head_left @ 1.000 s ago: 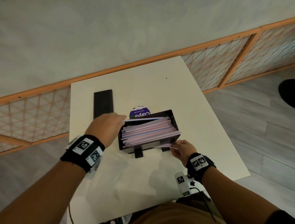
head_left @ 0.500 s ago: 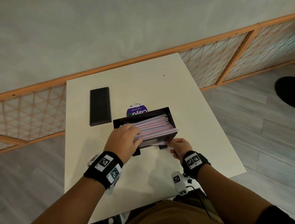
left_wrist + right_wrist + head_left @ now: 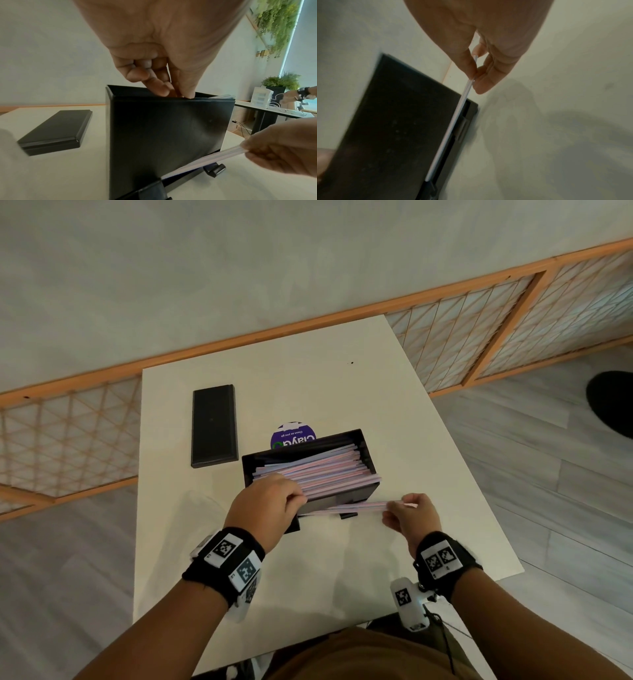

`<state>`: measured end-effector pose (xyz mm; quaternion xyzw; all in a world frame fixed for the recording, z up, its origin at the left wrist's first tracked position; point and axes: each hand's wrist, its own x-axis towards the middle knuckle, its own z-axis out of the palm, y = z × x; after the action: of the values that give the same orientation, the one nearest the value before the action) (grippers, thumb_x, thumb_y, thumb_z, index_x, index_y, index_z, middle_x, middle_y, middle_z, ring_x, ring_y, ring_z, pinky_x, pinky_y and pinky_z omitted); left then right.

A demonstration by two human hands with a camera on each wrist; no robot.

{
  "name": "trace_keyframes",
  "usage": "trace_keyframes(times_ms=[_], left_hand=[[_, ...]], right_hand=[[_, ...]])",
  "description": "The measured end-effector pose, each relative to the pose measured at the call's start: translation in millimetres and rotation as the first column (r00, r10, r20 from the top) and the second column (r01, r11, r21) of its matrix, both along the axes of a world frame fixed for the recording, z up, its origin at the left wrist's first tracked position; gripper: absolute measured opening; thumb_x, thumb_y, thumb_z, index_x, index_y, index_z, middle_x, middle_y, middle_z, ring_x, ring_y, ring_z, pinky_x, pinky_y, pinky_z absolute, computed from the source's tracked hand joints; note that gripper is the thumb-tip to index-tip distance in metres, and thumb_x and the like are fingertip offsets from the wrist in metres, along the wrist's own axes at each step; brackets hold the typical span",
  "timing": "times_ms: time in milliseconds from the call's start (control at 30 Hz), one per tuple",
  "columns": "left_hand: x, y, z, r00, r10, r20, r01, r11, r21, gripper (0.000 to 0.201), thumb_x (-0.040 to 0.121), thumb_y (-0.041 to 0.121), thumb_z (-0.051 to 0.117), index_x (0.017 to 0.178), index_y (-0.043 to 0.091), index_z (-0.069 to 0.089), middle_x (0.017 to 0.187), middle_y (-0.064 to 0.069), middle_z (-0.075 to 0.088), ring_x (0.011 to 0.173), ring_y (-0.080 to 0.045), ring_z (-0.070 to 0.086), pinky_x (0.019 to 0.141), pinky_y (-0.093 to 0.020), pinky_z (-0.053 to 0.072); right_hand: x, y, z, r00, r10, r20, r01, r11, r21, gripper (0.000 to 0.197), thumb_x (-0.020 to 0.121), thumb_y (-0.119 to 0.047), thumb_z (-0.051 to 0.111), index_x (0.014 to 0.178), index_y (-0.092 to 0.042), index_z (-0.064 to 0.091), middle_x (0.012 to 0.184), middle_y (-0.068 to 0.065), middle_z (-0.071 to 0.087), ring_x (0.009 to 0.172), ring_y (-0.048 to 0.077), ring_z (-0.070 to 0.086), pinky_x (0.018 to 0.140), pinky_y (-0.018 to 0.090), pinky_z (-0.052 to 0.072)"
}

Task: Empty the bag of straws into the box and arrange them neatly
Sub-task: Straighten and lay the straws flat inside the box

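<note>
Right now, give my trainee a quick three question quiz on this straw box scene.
1. True or false: the right hand pinches a straw at the box's front slot.
2. Which lies left of the box: A) a lid, B) a cup, C) scissors?
3. Fill in: the left hand's fingertips rest at the box's top ____.

Key: 1 true; 2 A; 3 rim, on the stacked straws.
</note>
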<state>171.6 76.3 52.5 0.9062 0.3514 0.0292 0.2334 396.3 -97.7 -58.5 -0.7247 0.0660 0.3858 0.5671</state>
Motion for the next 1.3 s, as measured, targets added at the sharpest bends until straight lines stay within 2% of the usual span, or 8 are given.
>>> trace_keyframes(times_ms=[267,467,633,833,900,1000,1133,1300], left_hand=[[-4,3,-4,0.998,0.038,0.040,-0.035,0.997,-0.074,0.013,0.096,0.044,0.062,0.097,0.033,0.069,0.091,0.017,0.062,0.083,-0.003,0.059,0.075,-0.028,0.056],[-9,9,0,0.975,0.164,0.153,-0.138,0.975,-0.172,0.029,0.108,0.038,0.037,0.103,0.025,0.062,0.091,0.009,0.066,0.083,-0.007,0.062,0.076,-0.030,0.054],[-12,26,5,0.855,0.463,0.232,-0.344,0.843,-0.413,0.030,0.109,0.037,0.035,0.110,0.028,0.064,0.097,0.008,0.071,0.081,-0.012,0.071,0.079,-0.039,0.060],[-22,41,16,0.886,0.442,0.141,-0.382,0.868,-0.317,0.018,0.105,0.025,0.046,0.114,0.027,0.061,0.102,0.008,0.070,0.083,-0.012,0.069,0.079,-0.033,0.058],[-25,43,19,0.912,0.400,0.091,-0.364,0.892,-0.267,0.019,0.103,0.024,0.050,0.118,0.025,0.061,0.106,0.008,0.068,0.087,-0.011,0.067,0.079,-0.029,0.055],[-26,42,22,0.937,0.345,0.059,-0.326,0.921,-0.214,0.021,0.100,0.025,0.055,0.121,0.023,0.061,0.105,0.009,0.066,0.086,-0.004,0.063,0.072,-0.018,0.047],[-22,35,24,0.962,0.269,0.056,-0.256,0.952,-0.165,0.031,0.096,0.035,0.063,0.124,0.023,0.060,0.112,0.009,0.062,0.095,-0.005,0.061,0.082,-0.022,0.053],[-12,19,19,0.982,0.137,-0.127,-0.149,0.985,-0.090,0.063,0.079,0.061,0.074,0.127,0.027,0.052,0.118,0.007,0.052,0.105,-0.013,0.055,0.091,-0.034,0.052]], right_hand=[[26,-33,124,0.897,0.151,0.415,-0.209,0.973,0.099,0.024,0.092,0.005,0.063,0.085,-0.016,0.052,0.080,0.013,0.067,0.076,0.029,0.072,0.064,0.035,0.059],[16,-27,218,0.826,0.160,0.540,-0.358,0.890,0.283,0.029,0.093,0.011,0.062,0.085,-0.015,0.052,0.082,0.011,0.065,0.071,0.025,0.069,0.062,0.030,0.060],[14,22,202,0.910,0.171,0.378,-0.317,0.873,0.370,0.028,0.092,0.009,0.063,0.084,-0.015,0.052,0.075,0.013,0.064,0.065,0.023,0.067,0.062,0.030,0.060],[2,79,140,0.916,0.353,0.192,-0.378,0.919,0.114,0.018,0.088,-0.002,0.071,0.088,-0.010,0.055,0.075,0.018,0.068,0.060,0.025,0.064,0.065,0.038,0.059],[-1,86,134,0.792,0.530,0.304,-0.530,0.843,-0.088,0.016,0.086,-0.012,0.075,0.091,-0.011,0.060,0.079,0.011,0.072,0.063,0.021,0.065,0.064,0.034,0.058],[2,87,140,0.425,0.740,0.521,-0.584,0.664,-0.467,0.021,0.088,-0.026,0.072,0.105,-0.019,0.063,0.096,-0.004,0.068,0.085,0.014,0.064,0.073,0.024,0.051],[0,91,154,0.107,0.757,0.645,-0.600,0.566,-0.565,0.016,0.095,-0.027,0.061,0.109,-0.019,0.064,0.102,-0.001,0.066,0.092,0.020,0.062,0.083,0.035,0.053],[-21,110,158,-0.206,0.888,0.411,-0.757,0.122,-0.642,0.049,0.089,-0.059,0.062,0.120,-0.021,0.063,0.118,-0.001,0.062,0.105,0.017,0.059,0.096,0.036,0.050]])
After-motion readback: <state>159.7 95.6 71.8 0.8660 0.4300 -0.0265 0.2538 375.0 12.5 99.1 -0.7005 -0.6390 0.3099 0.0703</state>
